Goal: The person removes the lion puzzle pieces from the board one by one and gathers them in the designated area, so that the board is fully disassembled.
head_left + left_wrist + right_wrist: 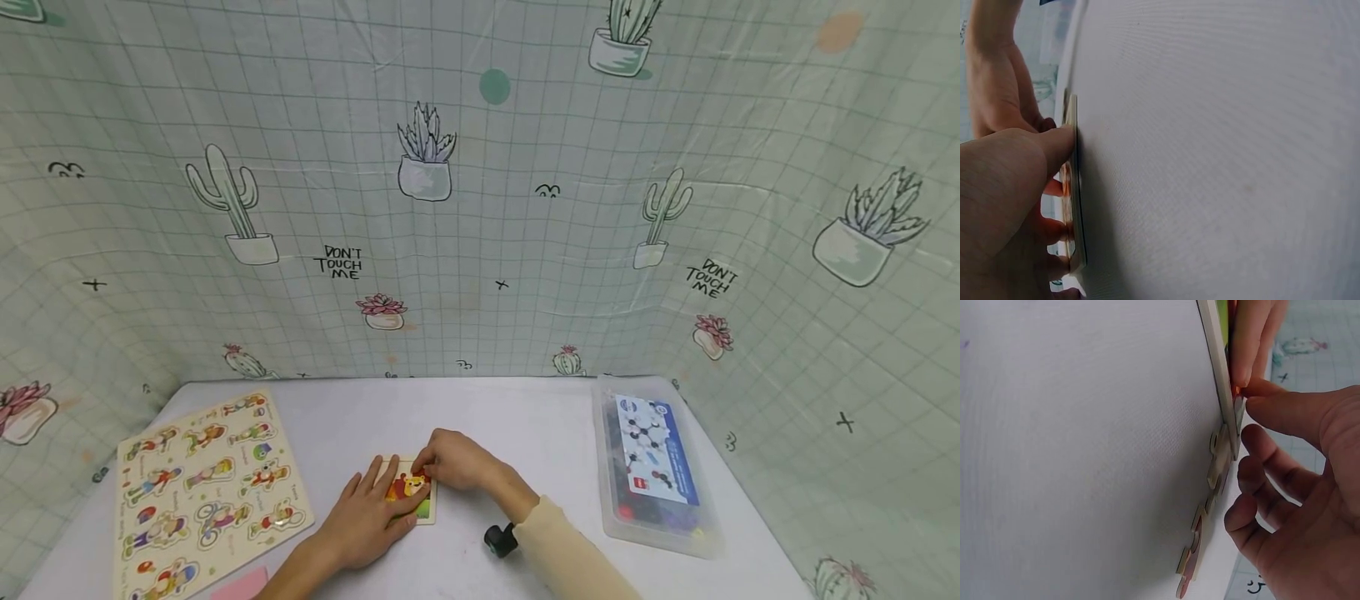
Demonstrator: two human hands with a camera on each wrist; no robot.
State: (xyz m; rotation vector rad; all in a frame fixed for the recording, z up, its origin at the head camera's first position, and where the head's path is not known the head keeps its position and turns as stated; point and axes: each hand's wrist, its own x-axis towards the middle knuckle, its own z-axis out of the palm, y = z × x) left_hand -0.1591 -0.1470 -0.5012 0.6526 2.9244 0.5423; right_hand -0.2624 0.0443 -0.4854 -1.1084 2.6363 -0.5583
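Note:
A small picture board [425, 510] lies on the white table, showing a yellow and red bear figure. My left hand [363, 521] rests on its left side with fingers spread; in the left wrist view the left thumb [1059, 147] presses near the board's edge [1076, 187]. At the far right corner, my right hand [461, 461] touches the board with thumb and index fingertips, the other fingers loosely bent. No piece is visible between them. The right wrist view shows loose wooden puzzle pieces [1192, 553] beside the board, near the right hand [1319, 469].
A large wooden puzzle board [187, 508] with figures lies at left, a pink item [242, 585] by its near edge. On the right stands a clear plastic box [660, 533] with a blue and white label. A small black object [499, 540] sits beside the right forearm.

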